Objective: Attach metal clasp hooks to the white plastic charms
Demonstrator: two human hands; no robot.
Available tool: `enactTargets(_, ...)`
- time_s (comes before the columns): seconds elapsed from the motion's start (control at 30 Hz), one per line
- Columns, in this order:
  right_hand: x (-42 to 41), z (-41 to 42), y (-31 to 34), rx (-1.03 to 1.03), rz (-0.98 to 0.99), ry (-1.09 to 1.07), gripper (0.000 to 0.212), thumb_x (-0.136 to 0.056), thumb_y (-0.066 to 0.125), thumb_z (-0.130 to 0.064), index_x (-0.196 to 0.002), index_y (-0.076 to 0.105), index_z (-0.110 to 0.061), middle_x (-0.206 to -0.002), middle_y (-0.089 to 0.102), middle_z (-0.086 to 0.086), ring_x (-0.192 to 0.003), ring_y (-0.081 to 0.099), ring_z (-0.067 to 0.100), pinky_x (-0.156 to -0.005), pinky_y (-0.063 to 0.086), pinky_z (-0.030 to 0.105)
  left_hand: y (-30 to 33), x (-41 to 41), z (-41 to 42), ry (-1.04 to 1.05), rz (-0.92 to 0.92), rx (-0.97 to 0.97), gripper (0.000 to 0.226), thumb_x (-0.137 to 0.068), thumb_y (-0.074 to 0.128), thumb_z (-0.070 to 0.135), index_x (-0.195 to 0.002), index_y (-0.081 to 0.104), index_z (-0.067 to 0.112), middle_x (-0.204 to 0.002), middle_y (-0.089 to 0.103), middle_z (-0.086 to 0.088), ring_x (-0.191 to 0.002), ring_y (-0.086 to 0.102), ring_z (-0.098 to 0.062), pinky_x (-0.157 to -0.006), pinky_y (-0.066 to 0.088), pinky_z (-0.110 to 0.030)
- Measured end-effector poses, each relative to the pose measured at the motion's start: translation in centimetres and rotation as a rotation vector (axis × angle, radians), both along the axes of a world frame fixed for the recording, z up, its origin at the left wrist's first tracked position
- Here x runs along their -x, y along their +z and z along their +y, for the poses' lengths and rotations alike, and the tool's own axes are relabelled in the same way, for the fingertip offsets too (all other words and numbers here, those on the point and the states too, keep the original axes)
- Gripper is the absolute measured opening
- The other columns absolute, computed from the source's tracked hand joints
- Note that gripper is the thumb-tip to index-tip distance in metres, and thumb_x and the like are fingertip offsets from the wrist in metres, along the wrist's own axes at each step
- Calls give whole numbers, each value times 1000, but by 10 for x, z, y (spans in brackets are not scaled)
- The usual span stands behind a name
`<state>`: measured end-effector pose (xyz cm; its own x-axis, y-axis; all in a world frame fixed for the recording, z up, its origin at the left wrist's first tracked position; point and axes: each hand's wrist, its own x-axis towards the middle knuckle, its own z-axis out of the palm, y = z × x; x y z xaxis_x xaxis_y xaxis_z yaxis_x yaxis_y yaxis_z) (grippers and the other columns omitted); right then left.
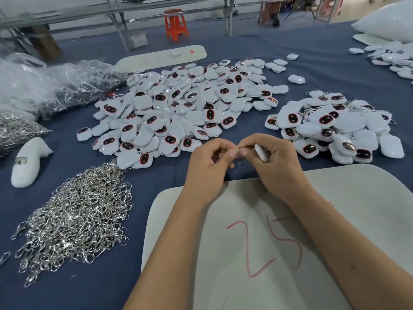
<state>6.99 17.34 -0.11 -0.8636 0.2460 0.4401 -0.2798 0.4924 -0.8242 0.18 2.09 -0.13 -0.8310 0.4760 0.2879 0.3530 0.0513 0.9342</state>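
Charm [262, 153], white plastic, sits edge-on in the curled fingers of the right hand [277, 162], at centre frame. Left hand [210, 166] pinches a small metal clasp hook [239, 155] between thumb and forefinger, touching the charm's nine-o'clock edge. Loose hooks [76, 220] lie heaped at eight o'clock.
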Motion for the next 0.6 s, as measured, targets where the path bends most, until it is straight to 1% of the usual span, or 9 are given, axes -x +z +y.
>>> enactTargets(0.1, 0, 0, 0, -10, 13, -2, 13, -96, 71, -1, -91, 75, -13, -84, 73, -4, -83, 67, 20, -78, 54, 31, 0, -1, 0, 7, 6, 11, 14, -99, 58, 1, -90, 68, 4, -81, 69, 4, -66, 58, -8, -70, 49, -20)
enactTargets(0.17, 0, -1, 0, -27, 35, -11, 13, -95, 71, 0, -91, 75, -12, -84, 73, -4, -83, 67, 20, -78, 54, 31, 0, -3, 2, 24, 32, 28, 16, -100, 56, 1, -89, 66, 7, -79, 67, 6, -66, 58, -6, -70, 47, -19)
enactTargets(0.27, -1, -3, 1, -54, 90, -43, 13, -95, 70, 3, -91, 75, -9, -85, 74, 0, -83, 68, 20, -78, 54, 32, 0, -7, 7, 72, 98, 44, 18, -101, 53, 2, -89, 64, 10, -77, 65, 6, -67, 56, -6, -69, 46, -22)
enactTargets(0.37, -2, -3, 3, -111, 153, -84, 13, -94, 69, 5, -92, 74, -6, -86, 73, 1, -82, 68, 19, -75, 53, 30, 0, -11, 12, 116, 165, 44, 17, -102, 53, 4, -88, 63, 11, -72, 60, 10, -66, 54, -6, -66, 41, -18)
enactTargets(0.47, -3, -4, 4, -183, 207, -100, 13, -94, 68, 7, -89, 73, -4, -83, 71, 1, -78, 64, 15, -72, 50, 28, 0, -12, 11, 131, 255, 63, 16, -100, 53, 3, -88, 62, 11, -75, 58, 12, -70, 53, -8, -67, 39, -15)
enactTargets(0.53, -2, -4, 3, -251, 229, -111, 13, -95, 68, 7, -87, 73, -4, -82, 68, 1, -76, 62, 17, -69, 49, 30, -1, -10, 9, 147, 303, 86, 16, -99, 53, 2, -88, 61, 10, -78, 59, 10, -72, 53, -9, -68, 38, -16)
enactTargets(0.6, -1, -4, 3, -279, 239, -120, 13, -96, 68, 4, -87, 72, -4, -82, 68, 2, -75, 61, 20, -68, 48, 34, -1, -11, 11, 181, 311, 78, 16, -98, 54, 0, -87, 61, 9, -78, 59, 9, -72, 52, -9, -68, 37, -15)
